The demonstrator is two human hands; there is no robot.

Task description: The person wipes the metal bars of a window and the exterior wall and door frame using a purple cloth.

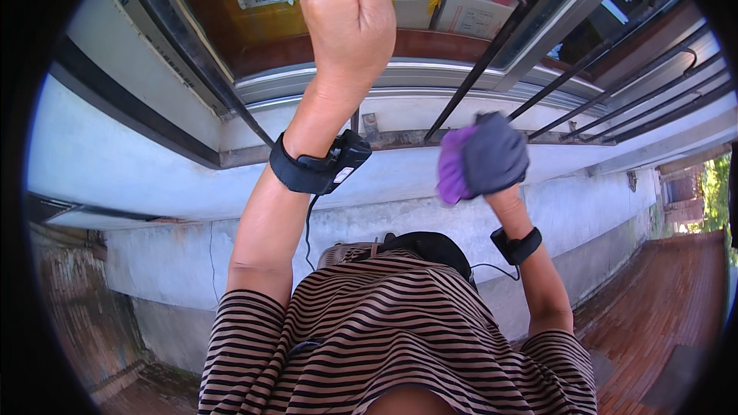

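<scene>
My left hand [351, 17] is raised at the top of the view with its fingers curled. The picture's upper edge cuts off the fingertips, so whether they hold anything is hidden. Behind that wrist, the lower end of a dark metal bar [354, 120] shows. My right hand [503, 199] is lower and to the right, mostly covered by a bunched purple and dark grey cloth [494, 153], slightly blurred. The cloth is in front of the lower rail of the dark window bars [461, 92]; contact cannot be told.
Behind the bars, a metal-framed sliding window [438, 76] shows taped cardboard boxes [259, 29] inside. Below the sill runs a pale wall [369, 219]. Black devices are strapped to both wrists, each with a cable [308, 230]. Reddish brick paving [651, 288] lies at the right.
</scene>
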